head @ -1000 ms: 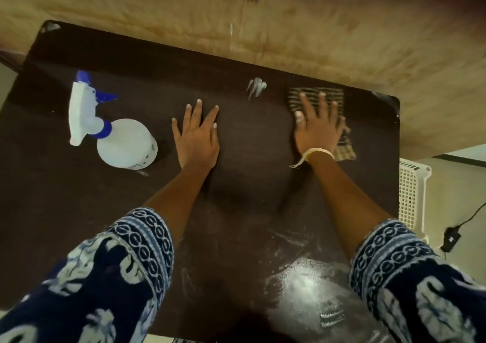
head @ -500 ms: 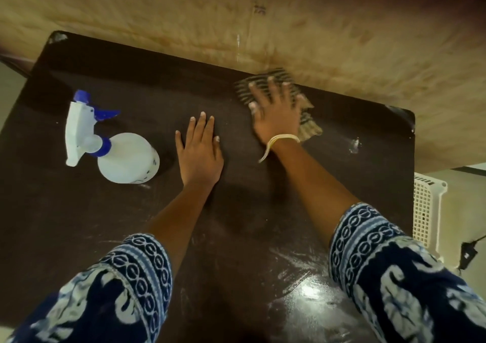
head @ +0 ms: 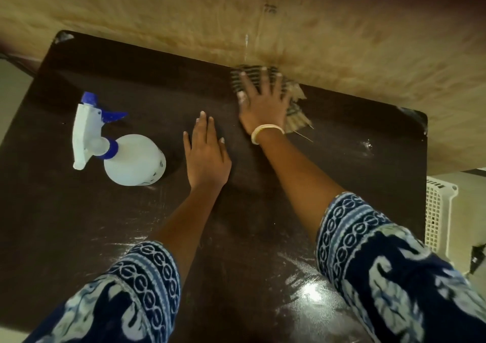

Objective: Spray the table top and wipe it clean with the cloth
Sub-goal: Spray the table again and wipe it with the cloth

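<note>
A dark brown table top [head: 328,185] fills the view. My right hand [head: 263,103] presses flat, fingers spread, on a striped brown cloth [head: 295,115] at the table's far edge against the wall. My left hand [head: 207,156] lies flat on the table with nothing in it, fingers together. A white spray bottle [head: 131,158] with a blue nozzle stands to the left of my left hand, apart from it. Wet smears shine on the table near the front right.
A tan wall [head: 263,27] runs along the table's far edge. A white slatted basket [head: 438,211] stands off the table's right edge, with a dark cable beside it. A small white smear [head: 366,145] sits near the right edge.
My right hand has slid the cloth leftward and farther back, up to the wall edge. The white streak at the far middle is gone. My left hand stays put.
</note>
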`<state>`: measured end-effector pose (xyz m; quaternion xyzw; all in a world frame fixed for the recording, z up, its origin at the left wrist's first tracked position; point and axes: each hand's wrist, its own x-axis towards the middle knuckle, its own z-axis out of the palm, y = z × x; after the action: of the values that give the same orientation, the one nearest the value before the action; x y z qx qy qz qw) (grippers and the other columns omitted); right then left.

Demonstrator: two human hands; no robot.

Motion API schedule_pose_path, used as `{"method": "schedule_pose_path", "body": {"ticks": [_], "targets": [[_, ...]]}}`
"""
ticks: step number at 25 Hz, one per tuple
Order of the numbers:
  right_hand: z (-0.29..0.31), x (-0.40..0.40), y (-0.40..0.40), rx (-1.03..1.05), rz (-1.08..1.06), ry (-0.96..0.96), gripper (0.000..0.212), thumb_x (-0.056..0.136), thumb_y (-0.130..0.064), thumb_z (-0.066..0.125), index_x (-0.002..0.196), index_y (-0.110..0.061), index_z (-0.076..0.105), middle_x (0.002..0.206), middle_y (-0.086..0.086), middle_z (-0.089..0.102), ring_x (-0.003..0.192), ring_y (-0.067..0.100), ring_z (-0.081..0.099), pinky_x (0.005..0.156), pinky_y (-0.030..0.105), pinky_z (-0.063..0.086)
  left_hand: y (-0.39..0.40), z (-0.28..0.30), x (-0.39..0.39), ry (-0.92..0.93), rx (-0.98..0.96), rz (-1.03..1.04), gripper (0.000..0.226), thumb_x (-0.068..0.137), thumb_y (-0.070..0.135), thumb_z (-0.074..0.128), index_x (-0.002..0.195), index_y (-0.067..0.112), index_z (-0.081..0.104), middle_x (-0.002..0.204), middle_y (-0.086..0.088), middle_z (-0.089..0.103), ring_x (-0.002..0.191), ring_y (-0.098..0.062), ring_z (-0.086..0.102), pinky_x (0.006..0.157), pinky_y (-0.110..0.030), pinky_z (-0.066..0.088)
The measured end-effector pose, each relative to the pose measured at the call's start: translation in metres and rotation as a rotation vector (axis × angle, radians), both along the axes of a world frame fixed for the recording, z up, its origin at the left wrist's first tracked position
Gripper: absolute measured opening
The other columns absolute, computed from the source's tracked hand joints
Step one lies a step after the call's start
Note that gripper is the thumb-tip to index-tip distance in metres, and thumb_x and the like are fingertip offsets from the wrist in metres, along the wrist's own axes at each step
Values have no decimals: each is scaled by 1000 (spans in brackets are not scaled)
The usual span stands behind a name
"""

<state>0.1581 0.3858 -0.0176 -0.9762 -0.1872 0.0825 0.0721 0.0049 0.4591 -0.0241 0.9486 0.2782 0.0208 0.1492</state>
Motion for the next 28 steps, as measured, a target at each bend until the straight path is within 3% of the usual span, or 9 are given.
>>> {"method": "schedule_pose_path", "body": {"ticks": [3, 6, 11, 14, 18, 20, 23, 26, 28], "targets": [[-3, -32, -1, -16, 423, -26, 50, 101, -51, 24, 151, -46, 21, 163, 0, 16, 149, 36, 11, 116, 61, 14, -1, 0, -1, -15, -19, 10, 54, 102, 23, 30, 152, 2, 25, 161, -12, 21, 150, -23, 17, 123, -45, 12], [-6, -37, -45, 13, 514, -40, 49, 101, -51, 26, 150, -48, 23, 162, -3, 20, 149, 32, 15, 116, 57, 14, -2, 2, -2, -6, -25, -11, 54, 101, 22, 31, 152, 4, 26, 159, -11, 25, 149, -24, 19, 122, -46, 12], [3, 14, -148, -6, -137, -49, 51, 99, -50, 31, 149, -50, 21, 163, -4, 16, 150, 31, 12, 115, 60, 9, 1, 1, -1, 30, 9, -53, 53, 103, 26, 30, 154, 15, 24, 162, -4, 19, 151, -21, 12, 122, -45, 8], [6, -15, -204, 4, -439, -29, 53, 99, -54, 23, 151, -47, 19, 164, -2, 11, 151, 29, 6, 119, 58, 6, 2, 1, -1, 43, 7, -57, 53, 103, 26, 29, 154, 15, 23, 163, -2, 18, 151, -21, 10, 122, -46, 8], [6, -39, -137, 39, -789, 46, 54, 100, -52, 22, 153, -44, 12, 165, 2, 1, 150, 36, -3, 117, 62, 0, 1, -3, -2, 17, -4, -97, 54, 101, 24, 29, 154, 14, 25, 162, -3, 20, 151, -23, 11, 122, -47, 9], [5, -49, -82, 26, -610, 45, 56, 100, -52, 22, 154, -44, 8, 165, 3, -3, 149, 39, -5, 115, 64, 0, 2, -3, -2, -25, -10, -101, 53, 101, 22, 32, 153, 13, 29, 161, -3, 23, 151, -23, 13, 122, -47, 10], [-2, -90, -34, 35, -120, -3, 54, 100, -50, 25, 152, -45, 14, 165, 2, 3, 150, 39, 0, 114, 65, 4, 3, -5, -6, -76, -22, -108, 51, 99, 19, 35, 150, 11, 35, 159, -5, 28, 150, -23, 18, 121, -46, 12], [-6, -99, -61, 60, 176, -4, 51, 99, -51, 28, 150, -47, 23, 163, 0, 17, 149, 35, 11, 114, 62, 11, 0, -5, -13, -61, 5, -161, 50, 100, 19, 34, 149, 9, 36, 159, -7, 29, 150, -24, 19, 121, -46, 12], [-7, -78, -95, 61, 243, -39, 51, 98, -52, 30, 149, -48, 27, 161, -2, 23, 149, 32, 18, 115, 60, 16, -8, -1, -15, -14, 36, -180, 51, 102, 20, 33, 151, 9, 33, 160, -7, 27, 150, -23, 17, 121, -47, 11]]}}
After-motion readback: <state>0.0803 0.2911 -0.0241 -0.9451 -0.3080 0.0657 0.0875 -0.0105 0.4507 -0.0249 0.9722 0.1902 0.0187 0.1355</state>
